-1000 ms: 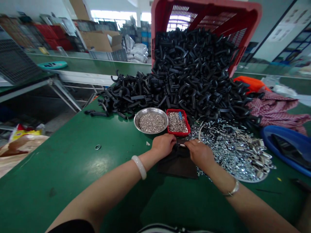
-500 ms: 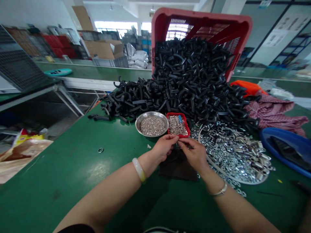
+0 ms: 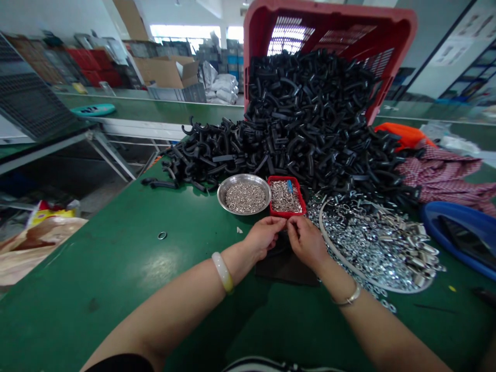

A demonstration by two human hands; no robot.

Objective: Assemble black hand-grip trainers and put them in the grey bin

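My left hand (image 3: 264, 236) and my right hand (image 3: 305, 241) meet fingertip to fingertip above a dark mat (image 3: 287, 269). Both are closed in a pinch, and whatever they hold is too small and too covered by the fingers to name. Just beyond the fingertips is a red tray (image 3: 303, 205) of small metal pins, with a blue-handled tool (image 3: 290, 186) lying on them. Left of it stands a round metal bowl (image 3: 219, 194) full of tiny metal parts. A heap of shiny metal rings and sleeves (image 3: 372, 243) spreads to the right of my right hand.
Black curved plastic parts (image 3: 294, 134) pour from a tipped red crate (image 3: 329, 9) across the back. A single metal ring (image 3: 161, 235) lies on the green table (image 3: 116, 289) at left. At right are a blue oval tray (image 3: 437, 212) and a checked cloth (image 3: 445, 173).
The fingers of my right hand have drawn in closer to my left fingertips, and the hand has turned more upright. The left hand is almost where it was. The view has shifted slightly.
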